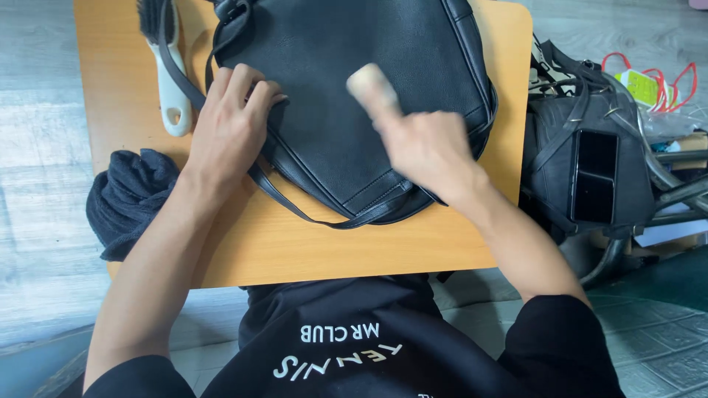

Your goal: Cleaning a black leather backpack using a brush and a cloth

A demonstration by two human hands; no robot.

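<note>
Head view | left hand (230, 121) fingers pressed flat on black bag (354, 96) edge | right hand (428, 151) fingers pinching pale sponge (371, 82)

One table (295, 250) carries one black bag (354, 96), one white-handled brush (168, 66) and one dark cloth (129, 199) at its edge. Two hands are over it: left hand (232, 121), right hand (428, 151). One pale round pad (369, 79). One more black bag (582, 169) sits beside the table.

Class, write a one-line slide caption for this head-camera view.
Left hand steadies a black leather bag on a wooden table while the blurred right hand holds a pale object.
</note>
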